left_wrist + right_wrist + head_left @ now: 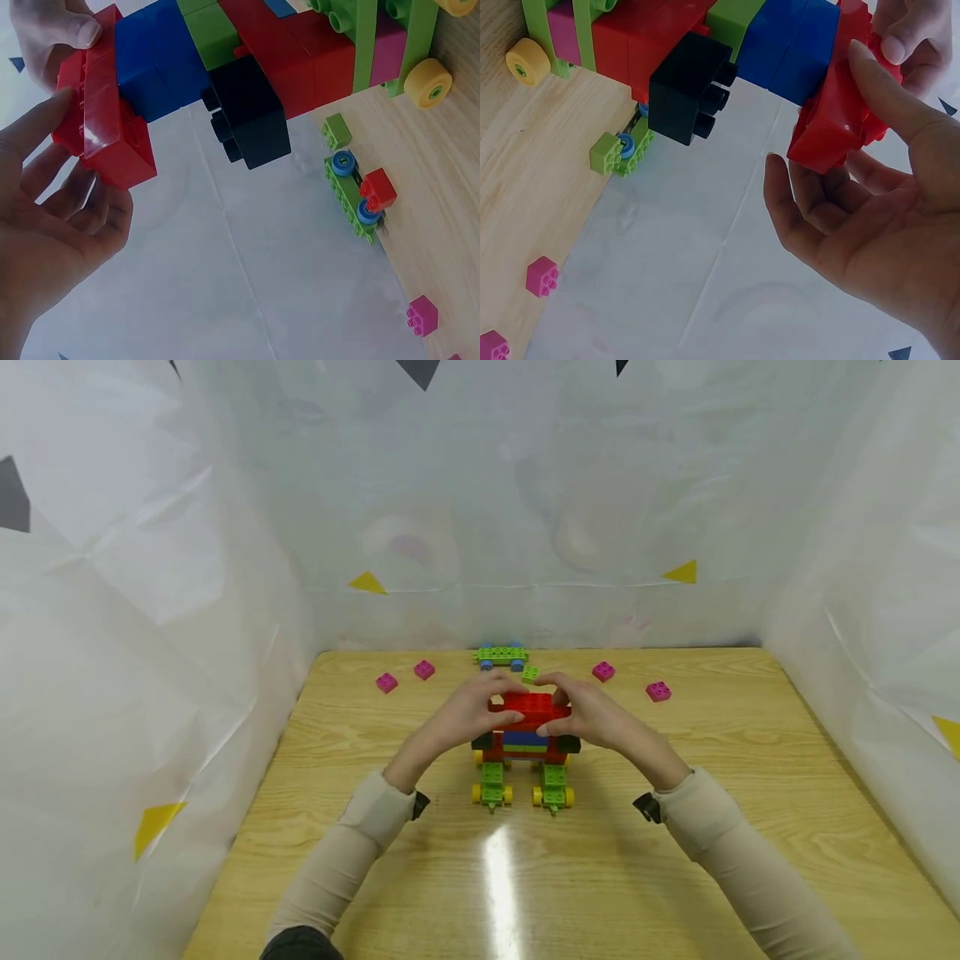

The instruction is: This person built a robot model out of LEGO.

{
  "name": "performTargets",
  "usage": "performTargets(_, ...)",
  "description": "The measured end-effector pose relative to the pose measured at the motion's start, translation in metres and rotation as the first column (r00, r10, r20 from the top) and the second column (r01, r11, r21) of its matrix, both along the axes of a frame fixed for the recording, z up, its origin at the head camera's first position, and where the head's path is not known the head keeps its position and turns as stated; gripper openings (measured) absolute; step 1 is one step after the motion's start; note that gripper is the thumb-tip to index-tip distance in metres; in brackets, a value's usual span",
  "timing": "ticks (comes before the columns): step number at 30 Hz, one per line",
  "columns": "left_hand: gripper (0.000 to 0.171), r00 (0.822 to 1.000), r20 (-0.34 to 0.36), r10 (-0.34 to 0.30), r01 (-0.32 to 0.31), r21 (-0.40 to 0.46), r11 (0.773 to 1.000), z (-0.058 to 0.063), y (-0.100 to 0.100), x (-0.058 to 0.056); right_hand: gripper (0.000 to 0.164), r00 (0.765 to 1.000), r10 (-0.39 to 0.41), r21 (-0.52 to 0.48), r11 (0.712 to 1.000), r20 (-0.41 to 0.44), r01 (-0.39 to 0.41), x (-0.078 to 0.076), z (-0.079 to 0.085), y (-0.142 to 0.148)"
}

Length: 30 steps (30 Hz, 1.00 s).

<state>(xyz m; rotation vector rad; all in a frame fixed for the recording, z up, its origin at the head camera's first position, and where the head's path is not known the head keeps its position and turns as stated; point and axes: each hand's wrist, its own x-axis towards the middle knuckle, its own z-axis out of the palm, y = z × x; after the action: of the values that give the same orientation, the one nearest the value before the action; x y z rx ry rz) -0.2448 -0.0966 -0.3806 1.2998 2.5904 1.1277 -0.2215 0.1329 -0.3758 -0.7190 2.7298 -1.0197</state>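
Observation:
A toy-brick build stands on two green wheeled bases (492, 785) with yellow wheels. Above them come red bricks, a green layer and blue bricks (161, 60), with a black brick (255, 116) jutting out at each side. Red bricks (528, 703) top it, a shorter one over a wide one. From the left, my left hand (474, 706) pinches these top red bricks between thumb and fingers. My right hand (596, 710) grips the same bricks from the right, its thumb (885, 86) across their near face. The two thumbs nearly meet in the middle.
Behind the build, a green wagon (501, 654) with blue wheels stands at the table's back edge, near a small green brick (531, 674). Pink bricks lie at back left (424, 669) and back right (658, 692). White sheeting (525, 510) encloses the back and sides.

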Motion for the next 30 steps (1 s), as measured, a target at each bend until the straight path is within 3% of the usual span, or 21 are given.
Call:
performTargets(10,0.031,0.998,-0.055,0.008,-0.013,-0.082,0.997,0.004,0.002,0.005,0.063,0.998,-0.003,0.028,1.000,-0.056,0.005,0.002,-0.005,0.002)
performTargets(18,0.029,0.986,-0.166,0.006,-0.026,-0.124,0.992,0.005,0.004,0.009,0.060,0.992,0.047,0.041,0.998,-0.116,-0.042,0.006,-0.002,0.004)
performTargets(26,0.031,0.989,-0.145,-0.008,-0.007,-0.098,0.995,0.006,-0.002,0.007,0.046,0.976,0.072,-0.037,0.996,-0.207,-0.081,0.006,0.009,-0.001)
performTargets(30,0.032,0.990,-0.138,-0.004,-0.007,-0.080,0.997,0.004,-0.002,0.006,0.034,0.967,0.068,-0.026,0.997,-0.247,-0.077,0.005,0.013,-0.006)
